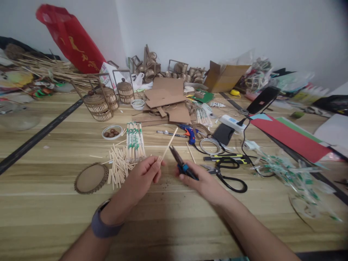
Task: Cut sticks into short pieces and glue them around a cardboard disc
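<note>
Carrying everything here, the bench [163,224] is stretching under the work, which is taking place above its middle part, closer to the front edge than to the far one. A heap of short sticks [118,166] is lying on the left side of this work. The pliers [185,169] are probably weighing the most in the grasp, being stiff and solid; their handles are offering the safest hold, away from the pointed nose. The thin stick [169,144] is pointing obliquely upward, near the pliers' tips. It is looking light and stiff, but fragile against bending, so its lower end is seeming the proper place for holding.

Both forearms [244,217] are slanting inward from the front edge. The right hand [202,183] is wrapping around the handles; the left hand [148,170] is pinching the stick's lower end between thumb and fingers.
</note>
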Motion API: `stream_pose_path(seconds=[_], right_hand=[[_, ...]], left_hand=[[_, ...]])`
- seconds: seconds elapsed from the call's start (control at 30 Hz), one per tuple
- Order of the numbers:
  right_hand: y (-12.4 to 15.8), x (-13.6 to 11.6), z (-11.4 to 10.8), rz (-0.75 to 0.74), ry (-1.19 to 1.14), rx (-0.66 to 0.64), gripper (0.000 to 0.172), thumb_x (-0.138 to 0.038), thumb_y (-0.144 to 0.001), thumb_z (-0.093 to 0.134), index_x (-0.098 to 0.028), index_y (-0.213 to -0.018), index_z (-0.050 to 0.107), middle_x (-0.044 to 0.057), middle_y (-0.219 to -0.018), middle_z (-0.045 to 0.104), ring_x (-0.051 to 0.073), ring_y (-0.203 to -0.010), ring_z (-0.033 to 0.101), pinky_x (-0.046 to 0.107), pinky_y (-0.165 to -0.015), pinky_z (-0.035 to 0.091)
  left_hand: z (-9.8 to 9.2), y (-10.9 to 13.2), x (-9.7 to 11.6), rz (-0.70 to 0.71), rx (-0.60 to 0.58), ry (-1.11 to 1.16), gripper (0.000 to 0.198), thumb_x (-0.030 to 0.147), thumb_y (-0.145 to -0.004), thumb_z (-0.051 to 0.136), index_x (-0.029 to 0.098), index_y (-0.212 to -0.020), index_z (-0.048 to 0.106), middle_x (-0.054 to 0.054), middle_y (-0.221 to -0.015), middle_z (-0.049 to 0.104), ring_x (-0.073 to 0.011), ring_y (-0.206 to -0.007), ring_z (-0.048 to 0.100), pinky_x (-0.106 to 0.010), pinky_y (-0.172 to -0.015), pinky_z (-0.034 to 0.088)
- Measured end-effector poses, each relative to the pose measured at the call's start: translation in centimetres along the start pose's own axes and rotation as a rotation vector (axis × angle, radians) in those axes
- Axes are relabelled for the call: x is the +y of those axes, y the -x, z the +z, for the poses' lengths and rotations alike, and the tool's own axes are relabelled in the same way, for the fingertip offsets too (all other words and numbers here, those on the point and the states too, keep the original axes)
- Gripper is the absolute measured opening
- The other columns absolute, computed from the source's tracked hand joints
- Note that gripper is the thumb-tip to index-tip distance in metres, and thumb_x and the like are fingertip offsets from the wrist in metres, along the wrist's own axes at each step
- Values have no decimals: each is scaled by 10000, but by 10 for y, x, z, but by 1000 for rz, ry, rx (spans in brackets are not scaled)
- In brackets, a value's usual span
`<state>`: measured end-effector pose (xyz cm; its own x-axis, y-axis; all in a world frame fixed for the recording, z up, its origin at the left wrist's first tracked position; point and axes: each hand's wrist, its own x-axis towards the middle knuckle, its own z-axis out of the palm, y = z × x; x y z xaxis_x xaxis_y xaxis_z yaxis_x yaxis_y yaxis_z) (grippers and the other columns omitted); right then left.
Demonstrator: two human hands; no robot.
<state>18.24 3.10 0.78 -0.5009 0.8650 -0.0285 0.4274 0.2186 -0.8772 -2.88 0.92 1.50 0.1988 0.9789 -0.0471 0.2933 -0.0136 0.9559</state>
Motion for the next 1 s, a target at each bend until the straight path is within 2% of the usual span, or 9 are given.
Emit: stream_pose_path(seconds=[0.13,0.2,0.27,0.33,0.37,0.43,0.53,0.8,1.0], right_hand=[[-1,4,0,-229,193,211,170,-249,-882,531,-216,-1048,527,83,-1060,619,224,-985,586,363,-865,468],[-2,8,2,-350,243,250,216,-210,-892,513,-221,-1107,498,117,-1200,577,235,-1147,539,397,-973,434],[-3,12,4,-382,285,263,241,-194,-901,502,-221,-1140,482,140,-1316,525,242,-1265,474,419,-1030,402],[-4,16,7,-347,319,263,260,-206,-902,511,-220,-1160,476,147,-1352,513,254,-1284,470,428,-1024,410],[-5,17,8,-310,335,261,253,-222,-902,518,-219,-1152,483,145,-1311,547,260,-1235,513,422,-986,438],[-6,19,11,-219,379,250,211,-255,-898,529,-213,-1104,510,125,-1138,632,259,-1056,607,389,-862,487],[-7,20,14,-111,459,237,162,-262,-878,549,-200,-1028,545,94,-965,658,248,-895,629,340,-741,475],[-4,16,21,93,599,193,154,-266,-860,570,-193,-995,563,68,-874,687,242,-808,629,297,-670,371],[-2,10,27,77,727,193,99,-246,-862,557,-193,-945,562,82,-886,705,257,-809,627,349,-755,302]], left_hand=[[3,-1,-2,-40,-25,-172,347,437,-955,332,203,-796,533,45,-574,469,-158,-564,474,-269,-573,347],[7,-1,-4,-25,-39,-309,322,386,-958,330,205,-772,521,21,-620,513,-175,-613,510,-278,-588,345],[13,0,-5,5,-72,-435,305,338,-961,328,205,-763,518,-5,-679,567,-189,-659,545,-286,-602,342],[18,2,-7,20,-119,-541,302,315,-970,327,202,-781,534,-26,-725,618,-199,-683,578,-291,-608,343],[20,3,-8,23,-138,-585,304,309,-977,324,200,-802,547,-35,-748,640,-204,-697,596,-293,-614,349],[24,4,-10,28,-154,-668,316,297,-991,317,193,-843,576,-55,-796,678,-217,-735,629,-298,-638,373],[28,4,-9,38,-145,-801,332,267,-999,314,180,-885,614,-86,-860,711,-246,-800,662,-321,-681,411],[39,6,-9,57,-124,-1071,315,179,-980,333,169,-923,642,-119,-866,721,-293,-793,673,-396,-715,460],[41,12,-7,95,-150,-1147,302,71,-914,350,141,-880,641,-137,-823,709,-279,-755,664,-415,-753,452]])
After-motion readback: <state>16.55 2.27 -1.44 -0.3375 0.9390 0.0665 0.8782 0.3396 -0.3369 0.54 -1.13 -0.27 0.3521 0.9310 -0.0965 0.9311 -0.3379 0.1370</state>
